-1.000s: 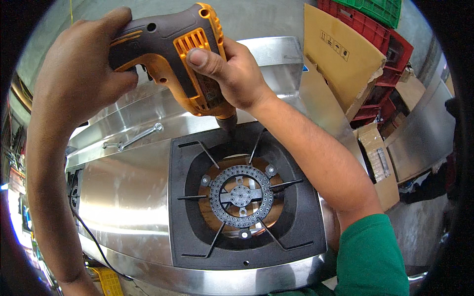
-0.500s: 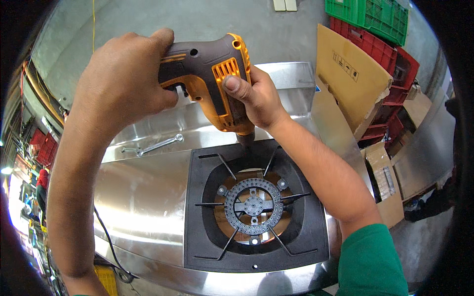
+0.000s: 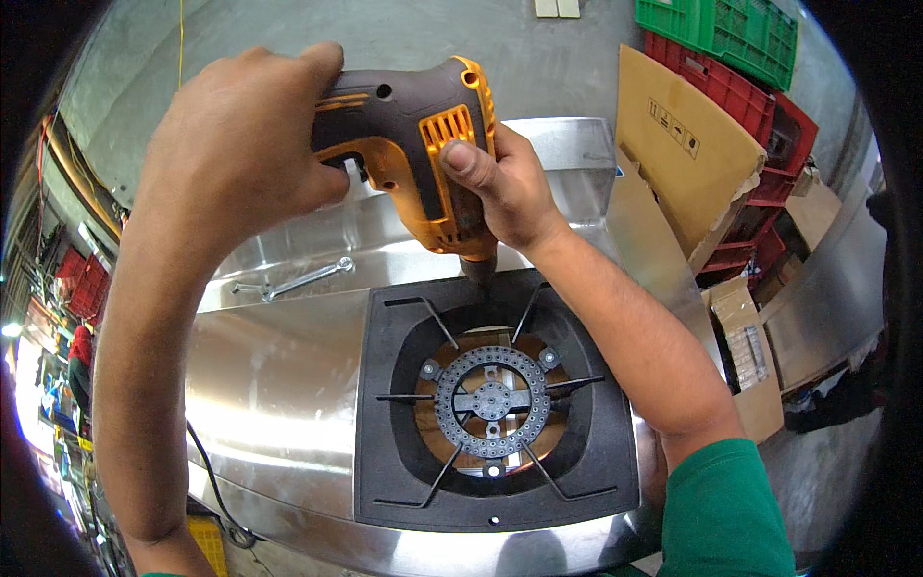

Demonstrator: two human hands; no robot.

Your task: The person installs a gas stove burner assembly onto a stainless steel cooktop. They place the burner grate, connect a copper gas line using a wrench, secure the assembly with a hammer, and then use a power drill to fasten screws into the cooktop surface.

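Note:
An orange and dark grey power drill (image 3: pixel 409 135) is held upright, its chuck pointing down at the far edge of a black square burner grate (image 3: pixel 385 490). My left hand (image 3: pixel 245 144) wraps round the drill's handle. Against the drill's body, my right hand (image 3: pixel 510 188) is closed, its thumb across the vented side. The drill tip meets the dark grate, though the exact contact is hard to make out. Inside the grate sits a round ring burner (image 3: pixel 492 402) with many small holes. A stainless steel stove top (image 3: pixel 269 385) carries it all.
A combination wrench (image 3: pixel 308 279) and a small metal piece (image 3: pixel 252 288) lie behind the stove top. At right stand a cardboard sheet (image 3: pixel 683 144), stacked red crates (image 3: pixel 707 72) and a green crate (image 3: pixel 721 34). A black cable (image 3: pixel 210 471) hangs at lower left.
Both hands and the drill have shifted very slightly in the picture. The grip on the drill is the same, and its chuck remains by the grate's far edge.

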